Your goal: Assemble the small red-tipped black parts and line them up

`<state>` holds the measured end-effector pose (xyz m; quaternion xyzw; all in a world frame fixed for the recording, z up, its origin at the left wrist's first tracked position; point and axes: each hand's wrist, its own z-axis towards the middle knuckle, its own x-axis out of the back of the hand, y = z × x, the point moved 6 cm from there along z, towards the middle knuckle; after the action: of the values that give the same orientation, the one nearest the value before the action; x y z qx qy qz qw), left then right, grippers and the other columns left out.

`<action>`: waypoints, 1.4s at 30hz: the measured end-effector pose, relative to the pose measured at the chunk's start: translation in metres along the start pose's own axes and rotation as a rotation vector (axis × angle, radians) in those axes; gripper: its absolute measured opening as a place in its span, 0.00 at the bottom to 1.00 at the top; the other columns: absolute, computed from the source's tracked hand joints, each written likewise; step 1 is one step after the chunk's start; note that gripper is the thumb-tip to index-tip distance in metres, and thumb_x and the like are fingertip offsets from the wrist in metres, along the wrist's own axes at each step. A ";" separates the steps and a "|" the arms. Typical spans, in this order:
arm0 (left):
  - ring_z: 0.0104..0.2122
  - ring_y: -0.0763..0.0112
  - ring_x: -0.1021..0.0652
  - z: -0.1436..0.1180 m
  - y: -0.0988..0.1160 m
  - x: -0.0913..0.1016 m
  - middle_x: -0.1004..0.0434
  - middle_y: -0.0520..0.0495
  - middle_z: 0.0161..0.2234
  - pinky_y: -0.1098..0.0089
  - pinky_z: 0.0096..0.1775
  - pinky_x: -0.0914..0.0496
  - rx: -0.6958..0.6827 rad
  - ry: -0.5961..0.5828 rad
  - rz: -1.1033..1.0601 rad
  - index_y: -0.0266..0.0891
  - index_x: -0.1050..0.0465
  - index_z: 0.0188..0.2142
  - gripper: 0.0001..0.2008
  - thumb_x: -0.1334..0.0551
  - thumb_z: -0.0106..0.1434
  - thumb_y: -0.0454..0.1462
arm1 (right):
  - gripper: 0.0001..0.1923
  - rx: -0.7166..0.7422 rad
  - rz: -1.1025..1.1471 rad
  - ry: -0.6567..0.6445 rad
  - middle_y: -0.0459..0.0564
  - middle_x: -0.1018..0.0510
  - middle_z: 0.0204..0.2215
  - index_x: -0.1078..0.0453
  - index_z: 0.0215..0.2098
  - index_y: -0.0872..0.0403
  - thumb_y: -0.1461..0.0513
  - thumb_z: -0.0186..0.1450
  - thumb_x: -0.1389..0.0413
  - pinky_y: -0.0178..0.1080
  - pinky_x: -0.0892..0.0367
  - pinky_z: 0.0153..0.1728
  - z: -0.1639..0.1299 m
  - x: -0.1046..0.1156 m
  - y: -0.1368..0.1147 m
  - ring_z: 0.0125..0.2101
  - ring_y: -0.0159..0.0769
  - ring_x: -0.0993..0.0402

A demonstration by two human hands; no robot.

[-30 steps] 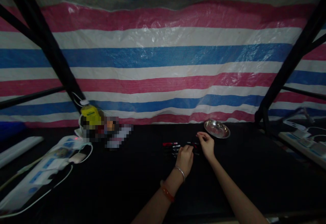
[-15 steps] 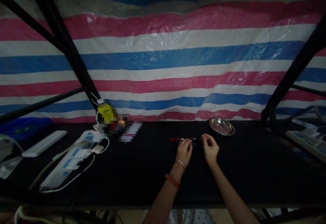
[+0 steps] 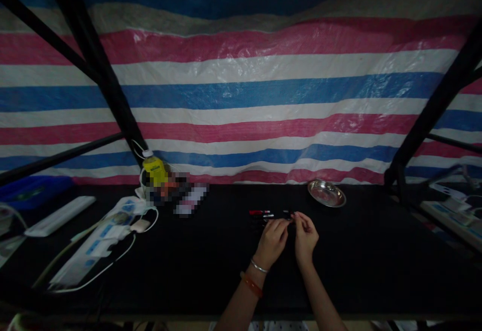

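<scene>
1. While both hands are working close together over the black tabletop (image 3: 376, 255), the left hand (image 3: 271, 240) is curling in, knuckles up, with its fingertips bunched nearly shut. Can't tell from here whether it's actually holding anything.

2. The right hand (image 3: 307, 238) is sitting just beside it, thumb and forefinger almost pinching, other fingers loosely bent. A small dark piece (image 3: 286, 212) is showing right by those fingertips, but it's too dim to say whether they're gripping it or just touching.

3. Just past the left hand, a red and silver stick (image 3: 259, 212), kinda pen-shaped, is lying sideways on the table. A dark stick with a silver band (image 3: 264, 216) is lying right next to it, on the near side. Anything below those is getting lost in the black.

4. The left wrist is wearing a silver bangle (image 3: 259, 266), with an orange bracelet (image 3: 251, 285) sitting further up the arm.

5. Beyond the right hand, a shiny round metal dish (image 3: 327, 193) is resting near the back edge, well apart from the fingers.

6. Over on the left, a white power strip (image 3: 96, 243) is lying at an angle, a yellow bottle (image 3: 156, 171) is standing behind it, and a blue tray (image 3: 41, 190) is sitting further out.

7. A striped plastic sheet (image 3: 263, 85) is hanging across the back.
</scene>
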<state>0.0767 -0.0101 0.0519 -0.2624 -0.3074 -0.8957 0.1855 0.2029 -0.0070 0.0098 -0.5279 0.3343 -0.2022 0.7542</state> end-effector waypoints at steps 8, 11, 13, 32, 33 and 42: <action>0.44 0.71 0.26 -0.004 0.002 -0.003 0.25 0.47 0.42 0.64 0.50 0.31 -0.019 -0.071 -0.011 0.41 0.32 0.46 0.15 0.49 0.63 0.29 | 0.20 -0.164 0.049 -0.138 0.52 0.20 0.26 0.27 0.31 0.56 0.51 0.48 0.37 0.40 0.29 0.29 0.009 -0.001 0.015 0.27 0.40 0.24; 0.44 0.71 0.26 -0.005 0.001 -0.006 0.25 0.47 0.43 0.64 0.49 0.31 -0.024 -0.079 -0.012 0.41 0.32 0.46 0.15 0.49 0.63 0.29 | 0.19 -0.157 0.047 -0.138 0.52 0.20 0.24 0.27 0.31 0.56 0.51 0.48 0.37 0.39 0.29 0.28 0.009 0.000 0.016 0.26 0.39 0.24; 0.44 0.71 0.26 -0.005 -0.002 -0.006 0.25 0.47 0.42 0.64 0.49 0.31 0.000 -0.053 -0.014 0.41 0.31 0.46 0.15 0.49 0.64 0.29 | 0.20 -0.131 0.049 -0.108 0.51 0.20 0.24 0.27 0.32 0.57 0.51 0.48 0.37 0.39 0.30 0.27 0.010 0.002 0.015 0.25 0.39 0.24; 0.42 0.72 0.26 -0.001 0.000 -0.001 0.24 0.48 0.40 0.66 0.46 0.31 -0.012 -0.033 -0.039 0.40 0.30 0.42 0.13 0.48 0.62 0.28 | 0.19 -0.239 0.072 -0.298 0.51 0.20 0.26 0.25 0.30 0.55 0.52 0.45 0.35 0.40 0.29 0.30 0.007 -0.010 0.018 0.28 0.40 0.23; 0.42 0.71 0.26 -0.001 -0.001 0.000 0.24 0.48 0.40 0.66 0.46 0.31 -0.003 -0.026 -0.032 0.40 0.30 0.42 0.13 0.48 0.62 0.28 | 0.19 -0.238 0.072 -0.327 0.50 0.20 0.26 0.25 0.32 0.55 0.52 0.46 0.35 0.40 0.29 0.31 0.006 -0.012 0.017 0.28 0.40 0.24; 0.43 0.64 0.28 0.002 -0.022 0.017 0.26 0.47 0.41 0.61 0.45 0.37 0.327 0.054 0.172 0.41 0.31 0.42 0.11 0.40 0.58 0.36 | 0.25 -0.218 0.090 -0.343 0.49 0.21 0.27 0.28 0.42 0.55 0.52 0.48 0.36 0.37 0.29 0.25 0.005 -0.012 0.022 0.27 0.39 0.23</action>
<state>0.0531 0.0048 0.0526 -0.2297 -0.4203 -0.8214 0.3097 0.1971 0.0115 -0.0059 -0.6175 0.2439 -0.0382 0.7468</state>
